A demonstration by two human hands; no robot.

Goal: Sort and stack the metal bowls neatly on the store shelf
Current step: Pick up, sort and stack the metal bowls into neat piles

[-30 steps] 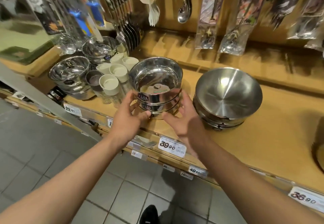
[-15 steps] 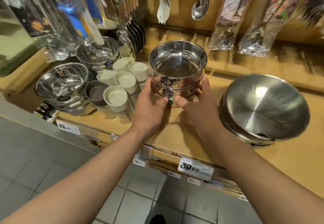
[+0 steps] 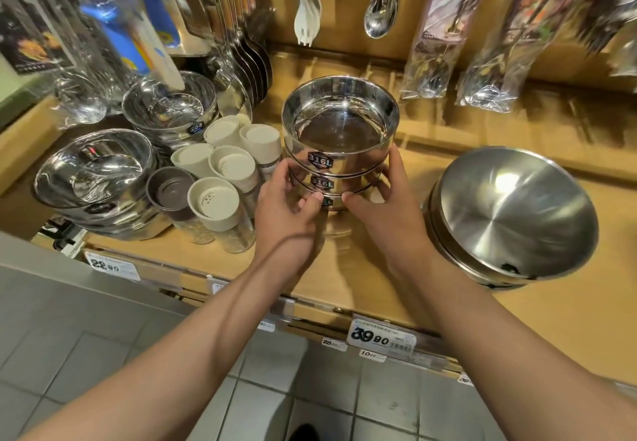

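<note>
Hands close from both sides on a stack of straight-sided metal bowls (image 3: 339, 151) that stands near the middle of the wooden shelf (image 3: 568, 330). The left hand (image 3: 287, 209) wraps the stack's left side, thumb across the front at the lowest bowl, fingers curled round the wall above. The right hand (image 3: 382, 213) holds the right side, thumb meeting the left thumb low at the front, fingers reaching up the far wall. Both grips are narrow and pressed on the metal. At least three bowls are nested, each with a dark "316L" sticker (image 3: 320, 160) facing forward; the lowest sticker is partly hidden by the thumbs. Whether the stack rests on the shelf or is lifted just clear cannot be told.

To the right, apart from the hands, a second stack of wide brushed bowls (image 3: 510, 213) sits tilted, its open mouth turned toward the camera. To the left, just beside the left hand, stands a cluster of jars with cream lids (image 3: 224, 178). Further left are two more piles of shiny rounded bowls (image 3: 94, 175), one nearer the front edge and one (image 3: 170, 109) behind it.

Packaged utensils hang along the back wall, among them a white fork-and-spoon set (image 3: 305, 9) and a metal spoon (image 3: 382, 6). A price tag reading 39.90 (image 3: 381, 337) is clipped to the shelf's front edge, above grey floor tiles (image 3: 86, 364).
</note>
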